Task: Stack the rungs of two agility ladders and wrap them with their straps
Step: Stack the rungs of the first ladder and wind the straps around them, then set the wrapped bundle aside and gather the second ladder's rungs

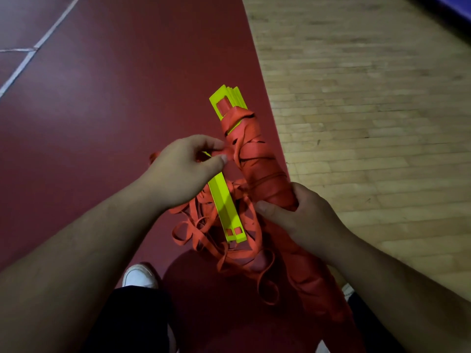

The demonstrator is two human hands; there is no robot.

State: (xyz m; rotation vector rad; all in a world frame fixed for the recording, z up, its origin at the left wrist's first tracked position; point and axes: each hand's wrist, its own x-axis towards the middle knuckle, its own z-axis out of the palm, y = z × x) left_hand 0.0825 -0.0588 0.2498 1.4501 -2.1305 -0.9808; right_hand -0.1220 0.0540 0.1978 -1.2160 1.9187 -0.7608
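Nearest the camera are dark trousers (142, 319) and a white shoe (139, 276), which stands on the red floor (114, 98). Both bare forearms reach forward over them.

The right hand (298, 220) grips the bundle (257, 161), a long stack wound tightly in orange webbing. Its thumb lies across the near face and its fingers curl round the far side, about halfway along. The bundle is held in the air and tilts up and away from the person. Its lower end runs down past the right forearm towards the knees.

Just left of that hand, a second, unwrapped set of yellow rungs (224, 207) hangs beside the bundle. Its slotted end points towards the person. Loose orange straps (196, 233) fall around it in tangled loops, touching both the rungs and the bundle, and some trail lower towards the trousers.

Further out, the left hand (186, 171) pinches one strap (229, 152) between thumb and forefinger, close against the bundle's left side. The other fingers are curled in.

Beyond it, yellow rung ends (225, 99) stick out of the top of the wrapping, and one slot shows.

The wood floor (369, 110) lies to the right of the red floor. A white line (38, 44) crosses the far left.
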